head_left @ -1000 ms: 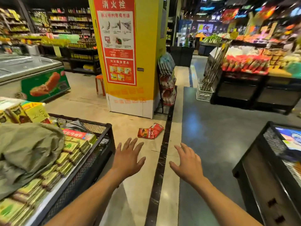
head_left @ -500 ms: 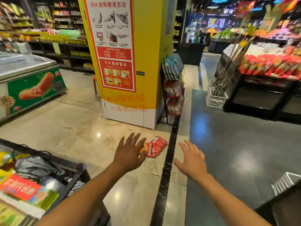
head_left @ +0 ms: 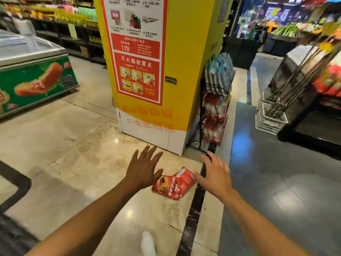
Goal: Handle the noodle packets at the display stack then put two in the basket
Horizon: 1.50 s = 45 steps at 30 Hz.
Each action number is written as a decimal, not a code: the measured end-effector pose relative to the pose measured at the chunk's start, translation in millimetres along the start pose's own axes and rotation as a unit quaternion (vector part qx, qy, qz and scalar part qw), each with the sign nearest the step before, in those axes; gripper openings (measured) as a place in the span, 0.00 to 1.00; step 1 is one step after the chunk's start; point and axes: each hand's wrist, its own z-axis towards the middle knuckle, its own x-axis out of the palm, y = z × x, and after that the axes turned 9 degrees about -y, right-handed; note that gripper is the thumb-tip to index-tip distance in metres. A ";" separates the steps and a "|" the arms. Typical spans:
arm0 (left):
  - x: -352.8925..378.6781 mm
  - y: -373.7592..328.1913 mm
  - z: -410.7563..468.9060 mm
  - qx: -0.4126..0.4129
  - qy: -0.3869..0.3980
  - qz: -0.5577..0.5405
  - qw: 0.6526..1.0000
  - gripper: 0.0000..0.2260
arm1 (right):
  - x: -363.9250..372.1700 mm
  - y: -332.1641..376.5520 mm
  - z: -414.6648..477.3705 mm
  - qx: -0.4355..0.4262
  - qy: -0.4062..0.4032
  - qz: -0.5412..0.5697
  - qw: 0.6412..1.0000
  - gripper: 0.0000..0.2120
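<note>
Starting at the left edge, a chest freezer (head_left: 33,74) with a green pictured front stands well apart from the hands, and the pale tiled floor (head_left: 60,145) between it and them lies open. Both arms reach forward and down from the camera. The left hand (head_left: 143,170) hangs with its fingers spread and straight, holding nothing, its thumb side just over the near corner of a red snack packet (head_left: 173,183); whether it touches the packet cannot be told. That packet lies flat and crumpled on the floor, beside the dark floor strip (head_left: 193,215) and just in front of the yellow pillar (head_left: 166,71), likely dropped from the wire rack (head_left: 215,108) of similar bags at the pillar's corner. The right hand (head_left: 215,174) hovers spread and empty just beside the packet's far end, so the two hands flank it. Farther right stand white baskets (head_left: 271,119) and a dark display stand (head_left: 304,100), well apart. Nothing blocks either hand's way down.
</note>
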 end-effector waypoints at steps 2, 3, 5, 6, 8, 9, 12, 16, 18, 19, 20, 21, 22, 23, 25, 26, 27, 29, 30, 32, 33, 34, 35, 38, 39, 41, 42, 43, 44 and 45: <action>21.7 21.8 49.1 0.000 0.003 -0.007 1.000 0.38 | 24.1 -0.2 50.8 0.008 0.015 -0.002 1.000 0.39; 33.3 32.7 74.5 0.002 0.000 -0.006 1.000 0.37 | 35.9 -0.9 74.8 0.017 0.018 0.003 1.000 0.39; 55.0 51.6 122.9 0.012 0.008 0.000 1.000 0.37 | 59.6 -3.9 118.7 0.015 0.023 0.004 1.000 0.38; 65.1 60.2 145.6 0.017 0.015 0.001 1.000 0.37 | 70.5 -6.2 139.1 0.011 0.029 0.000 1.000 0.38; 86.8 73.6 188.2 0.022 0.024 -0.002 0.999 0.37 | 93.5 -13.4 176.1 0.009 0.037 -0.005 0.999 0.38; 98.9 78.8 207.0 0.025 0.026 -0.003 0.999 0.37 | 105.4 -17.6 192.2 0.010 0.040 -0.004 0.999 0.38; 143.7 90.9 258.8 0.038 0.034 0.002 0.999 0.35 | 148.4 -35.4 238.1 0.005 0.040 -0.009 0.999 0.38; 231.1 99.6 311.6 0.046 0.034 -0.002 0.998 0.35 | 228.8 -70.8 288.3 -0.016 0.038 -0.016 0.999 0.38; 291.1 102.3 329.5 0.049 0.038 0.002 0.998 0.36 | 280.1 -91.0 307.2 -0.032 0.038 -0.024 0.998 0.38; 324.8 102.9 336.0 0.051 0.041 0.002 0.998 0.36 | 307.8 -101.4 314.5 -0.040 0.040 -0.027 0.998 0.38; 359.4 103.5 340.6 0.050 0.046 0.002 0.998 0.36 | 336.1 -111.8 321.3 -0.049 0.043 -0.028 0.997 0.38; 394.7 103.4 343.1 0.050 0.054 0.003 0.997 0.36 | 365.1 -122.1 325.4 -0.056 0.047 -0.031 0.997 0.39; 430.7 103.4 345.3 0.051 0.064 0.004 0.997 0.36 | 394.2 -132.1 329.1 -0.060 0.052 -0.034 0.996 0.39; 467.9 103.5 345.3 0.052 0.076 0.007 0.996 0.37 | 424.0 -141.9 330.6 -0.062 0.060 -0.036 0.996 0.40; 541.8 104.9 344.8 0.052 0.107 0.014 0.993 0.38 | 482.7 -160.8 330.7 -0.060 0.085 -0.038 0.994 0.42; 578.3 106.3 343.2 0.050 0.127 0.015 0.991 0.39 | 510.7 -169.6 330.0 -0.062 0.102 -0.040 0.992 0.44; 613.9 108.2 341.4 0.049 0.150 0.015 0.987 0.40 | 536.9 -177.8 328.8 -0.066 0.118 -0.044 0.990 0.45; 680.0 111.3 335.3 0.048 0.193 0.020 0.980 0.43 | 582.9 -193.7 324.1 -0.072 0.142 -0.048 0.986 0.47; 710.1 112.8 332.3 0.050 0.215 0.023 0.975 0.43 | 602.3 -201.0 321.2 -0.075 0.154 -0.049 0.984 0.48; 765.8 115.1 326.0 0.051 0.250 0.028 0.966 0.45 | 634.5 -214.7 314.9 -0.084 0.167 -0.063 0.980 0.48; 790.8 116.2 323.3 0.054 0.263 0.027 0.963 0.46 | 646.7 -220.7 311.9 -0.086 0.169 -0.072 0.979 0.49; 813.8 116.3 320.3 0.058 0.274 0.021 0.960 0.46 | 655.4 -225.8 309.1 -0.084 0.172 -0.078 0.978 0.49; 835.6 116.1 318.4 0.064 0.280 0.010 0.958 0.45 | 662.6 -230.7 306.7 -0.076 0.173 -0.080 0.979 0.50; 888.1 111.3 317.4 0.066 0.309 -0.033 0.948 0.41 | 669.9 -238.4 302.1 -0.045 0.160 -0.076 0.983 0.51; 902.4 110.5 317.3 0.060 0.326 -0.036 0.943 0.41 | 669.2 -239.4 300.5 -0.045 0.147 -0.077 0.985 0.51; 925.2 111.7 312.5 0.029 0.334 -0.021 0.942 0.42 | 665.5 -241.0 296.2 -0.046 0.123 -0.082 0.988 0.51; 933.0 112.8 308.3 0.011 0.324 -0.010 0.946 0.43 | 663.2 -242.1 294.5 -0.043 0.120 -0.083 0.988 0.51; 938.4 114.2 303.4 -0.002 0.310 0.003 0.951 0.44 | 662.1 -243.8 293.2 -0.039 0.119 -0.085 0.988 0.51; 941.0 115.7 298.6 -0.010 0.306 0.017 0.952 0.46 | 661.9 -245.3 292.8 -0.035 0.120 -0.087 0.988 0.51; 940.5 117.0 295.3 -0.015 0.310 0.029 0.950 0.47 | 663.3 -247.2 293.0 -0.031 0.120 -0.086 0.988 0.51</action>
